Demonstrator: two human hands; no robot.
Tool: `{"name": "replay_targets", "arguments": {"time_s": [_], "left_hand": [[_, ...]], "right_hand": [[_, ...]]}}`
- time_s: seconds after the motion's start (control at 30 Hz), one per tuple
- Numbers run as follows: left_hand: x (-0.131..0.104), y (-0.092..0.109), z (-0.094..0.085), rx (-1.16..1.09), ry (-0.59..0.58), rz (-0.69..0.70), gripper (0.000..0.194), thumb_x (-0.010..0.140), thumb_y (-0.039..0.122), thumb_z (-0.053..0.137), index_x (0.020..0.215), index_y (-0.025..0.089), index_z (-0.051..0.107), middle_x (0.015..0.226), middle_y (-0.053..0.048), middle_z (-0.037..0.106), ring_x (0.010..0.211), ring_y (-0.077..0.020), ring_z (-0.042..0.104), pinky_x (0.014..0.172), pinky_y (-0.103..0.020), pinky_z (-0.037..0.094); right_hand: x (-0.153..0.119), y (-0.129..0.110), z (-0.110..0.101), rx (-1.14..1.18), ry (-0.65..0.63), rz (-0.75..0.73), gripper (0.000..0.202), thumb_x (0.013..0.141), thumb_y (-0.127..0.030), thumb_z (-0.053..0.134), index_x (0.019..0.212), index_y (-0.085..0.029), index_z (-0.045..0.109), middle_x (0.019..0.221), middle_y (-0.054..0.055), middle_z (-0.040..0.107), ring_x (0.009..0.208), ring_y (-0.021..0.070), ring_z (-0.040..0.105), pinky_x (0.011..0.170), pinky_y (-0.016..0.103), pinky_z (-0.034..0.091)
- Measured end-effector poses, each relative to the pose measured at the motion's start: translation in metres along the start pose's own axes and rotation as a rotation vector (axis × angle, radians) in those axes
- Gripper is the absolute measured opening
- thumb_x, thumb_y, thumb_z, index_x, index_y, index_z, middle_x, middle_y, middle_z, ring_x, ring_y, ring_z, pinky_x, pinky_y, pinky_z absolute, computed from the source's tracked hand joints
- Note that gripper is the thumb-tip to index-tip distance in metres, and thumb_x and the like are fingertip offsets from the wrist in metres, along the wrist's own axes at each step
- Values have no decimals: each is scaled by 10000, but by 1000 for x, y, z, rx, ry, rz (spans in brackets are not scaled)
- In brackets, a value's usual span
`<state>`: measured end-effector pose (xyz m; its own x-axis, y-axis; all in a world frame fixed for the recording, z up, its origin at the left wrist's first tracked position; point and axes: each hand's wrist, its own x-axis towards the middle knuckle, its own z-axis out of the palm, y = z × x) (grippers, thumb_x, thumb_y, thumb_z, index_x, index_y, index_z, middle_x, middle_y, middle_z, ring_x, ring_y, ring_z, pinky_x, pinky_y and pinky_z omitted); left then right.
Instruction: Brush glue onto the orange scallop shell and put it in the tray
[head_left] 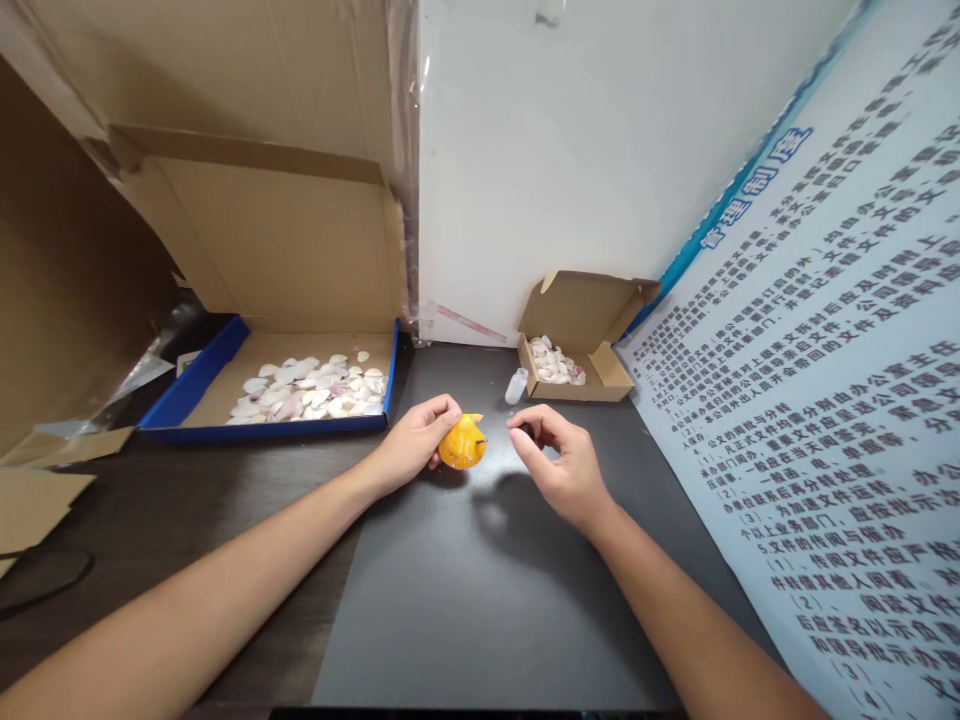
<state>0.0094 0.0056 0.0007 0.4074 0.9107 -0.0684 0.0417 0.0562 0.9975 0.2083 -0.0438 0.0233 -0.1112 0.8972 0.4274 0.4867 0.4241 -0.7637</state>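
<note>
My left hand (417, 436) is closed on the edge of a yellow-orange painted shell (463, 446), held a little above the dark mat. A small dark spot or stem-like mark shows on the shell's right side, and its top right edge ends in a point. Just to the right, apart from the shell, is my right hand (559, 463), thumb and forefinger brought together in a pinch. Whatever may be between those fingertips is too small to make out. Beyond the hands a small whitish translucent bottle (516, 387) stands on the mat.
A blue-edged cardboard box (270, 435) with several pale shells (307, 388) lies open at the left. A smaller open cardboard box (589, 391) at the back right also holds shells. A white wall panel (525, 180) closes off the back; a printed board (810, 380) flanks the right.
</note>
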Motion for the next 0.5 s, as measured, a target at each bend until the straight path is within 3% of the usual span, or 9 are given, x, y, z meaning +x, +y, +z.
{"name": "replay_targets", "arguments": {"time_s": [0.1,0.27,0.43,0.5], "left_hand": [[0,1,0,2,1,1,359,863,530,538,768,191,467,573,61,481,408,-50,388,374,-145,311],[0,2,0,22,12,-9,360,859,534,533,763,194,463,570,62,463,417,-57,390,375,-151,326],[0,1,0,34,11,-8,355,871,530,515,773,193,460,577,59,464,424,-54,388,379,-145,329],[0,0,0,36,10,-11,351,875,525,511,775,193,457,580,59,463,426,-54,389,381,-144,332]], "right_hand": [[1,0,1,27,3,11,159,889,-312,558,969,-205,646,608,-41,470,525,113,445,541,234,407],[0,-1,1,-52,-37,27,94,843,-235,561,764,-200,599,593,-39,446,521,106,406,517,232,357],[0,0,0,19,3,20,108,875,-273,558,914,-201,629,603,-50,437,522,104,418,535,229,369],[0,1,0,-8,-18,42,73,859,-254,568,868,-201,618,597,-54,417,513,101,399,522,229,351]]}}
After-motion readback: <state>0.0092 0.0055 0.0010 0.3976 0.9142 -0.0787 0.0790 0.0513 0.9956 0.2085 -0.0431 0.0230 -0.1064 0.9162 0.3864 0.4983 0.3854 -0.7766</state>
